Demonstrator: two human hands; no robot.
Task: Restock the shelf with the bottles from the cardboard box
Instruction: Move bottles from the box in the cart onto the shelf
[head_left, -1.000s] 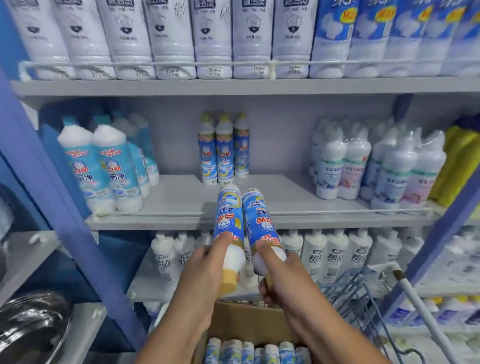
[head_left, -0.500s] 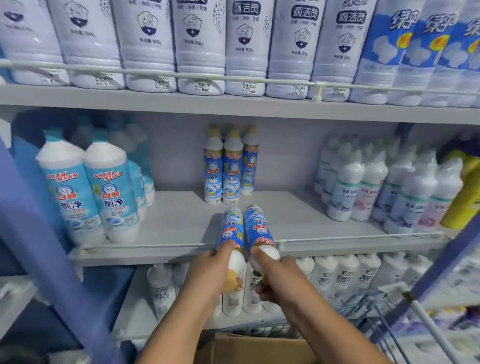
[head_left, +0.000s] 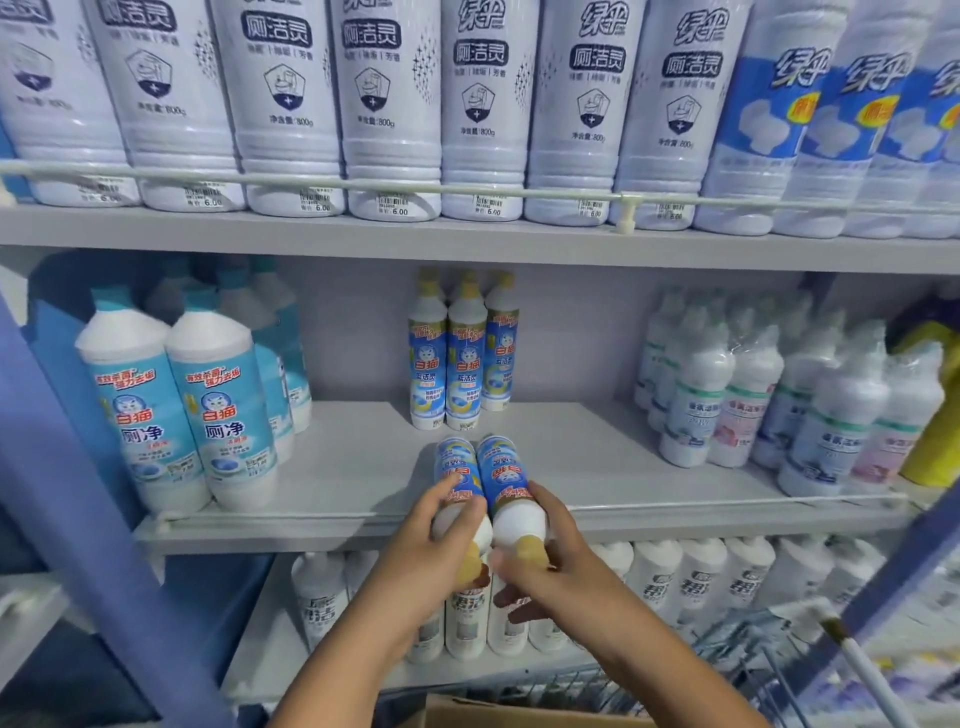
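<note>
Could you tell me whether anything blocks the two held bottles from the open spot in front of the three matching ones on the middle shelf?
Only the rail along the middle shelf's front edge; their bases are already past it.

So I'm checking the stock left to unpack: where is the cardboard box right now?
Only its top edge shows in the head view, at the bottom centre: the cardboard box sits below the lowest shelf, under the person's forearms.

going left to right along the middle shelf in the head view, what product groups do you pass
teal-label white bottles → three standing blue-label bottles with yellow caps → shrink-wrapped white bottles → yellow bottle at the right edge
</note>
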